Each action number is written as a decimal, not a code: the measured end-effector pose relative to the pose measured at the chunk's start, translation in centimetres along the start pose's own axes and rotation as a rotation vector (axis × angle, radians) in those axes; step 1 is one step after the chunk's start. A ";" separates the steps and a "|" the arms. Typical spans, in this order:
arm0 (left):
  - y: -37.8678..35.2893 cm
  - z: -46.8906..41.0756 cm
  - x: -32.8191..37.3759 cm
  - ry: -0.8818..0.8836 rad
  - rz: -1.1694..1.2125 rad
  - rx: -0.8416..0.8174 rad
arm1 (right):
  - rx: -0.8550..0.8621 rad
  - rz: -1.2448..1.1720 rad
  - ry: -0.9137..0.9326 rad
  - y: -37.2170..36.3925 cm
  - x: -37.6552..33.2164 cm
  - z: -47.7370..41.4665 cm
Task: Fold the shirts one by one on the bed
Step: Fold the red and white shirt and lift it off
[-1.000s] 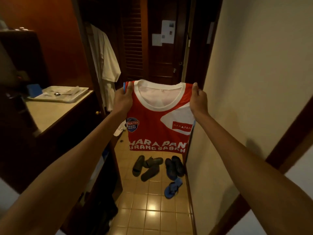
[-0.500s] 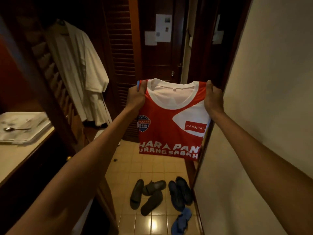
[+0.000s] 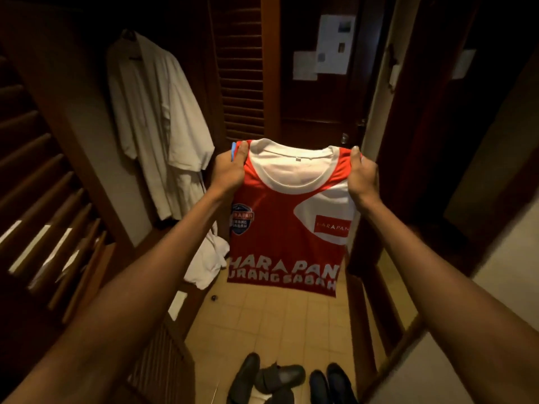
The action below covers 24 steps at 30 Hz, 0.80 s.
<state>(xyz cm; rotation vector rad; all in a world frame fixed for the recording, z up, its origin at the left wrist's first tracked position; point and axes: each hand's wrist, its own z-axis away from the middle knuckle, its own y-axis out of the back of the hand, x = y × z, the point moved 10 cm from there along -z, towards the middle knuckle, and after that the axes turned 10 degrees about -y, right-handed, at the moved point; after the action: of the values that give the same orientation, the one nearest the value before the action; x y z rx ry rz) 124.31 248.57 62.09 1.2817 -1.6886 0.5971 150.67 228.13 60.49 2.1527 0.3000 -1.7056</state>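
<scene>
I hold a folded red and white shirt (image 3: pixel 280 223) upright in front of me, its white collar on top and white lettering near the bottom edge. My left hand (image 3: pixel 229 172) grips its upper left corner, thumb on the front. At the upper right corner my right hand (image 3: pixel 361 177) grips it the same way. The shirt hangs over a tiled floor. No bed is in view.
An open wardrobe at left holds a hanging white robe (image 3: pixel 157 123); its louvred door (image 3: pixel 46 199) stands open. White cloth (image 3: pixel 207 263) lies on the wardrobe floor. A dark wooden door (image 3: pixel 320 112) with paper notices is ahead. Dark shoes (image 3: pixel 277 380) lie on the floor tiles below.
I have moved forward and turned left toward the wardrobe with the shirt held out. The counter with the tray has left the view; the shoes now sit at the bottom edge.
</scene>
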 end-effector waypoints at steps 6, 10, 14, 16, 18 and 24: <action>0.9 -7.6 -6.7 0.043 -0.045 0.162 | -0.155 0.054 0.029 -10.6 0.6 -10.1; 3.2 -10.8 -12.0 0.146 -0.107 0.257 | -0.303 0.075 0.054 -18.8 1.7 -14.3; 5.6 -14.3 -17.4 0.213 -0.141 0.308 | -0.417 0.078 0.016 -27.3 4.7 -17.4; 7.1 -16.4 -19.9 0.209 -0.157 0.340 | -0.467 0.076 -0.010 -31.7 6.0 -18.9; 8.7 -19.0 -22.8 0.214 -0.168 0.369 | -0.489 0.078 -0.012 -36.2 6.6 -20.4; 15.1 -29.4 -32.2 0.250 -0.152 0.468 | -0.615 0.009 -0.028 -53.6 7.4 -25.9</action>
<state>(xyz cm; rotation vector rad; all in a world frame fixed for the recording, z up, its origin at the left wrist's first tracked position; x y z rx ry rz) 122.75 293.09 50.11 1.5683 -1.2722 1.0557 154.45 287.05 49.83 1.6693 0.7008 -1.3945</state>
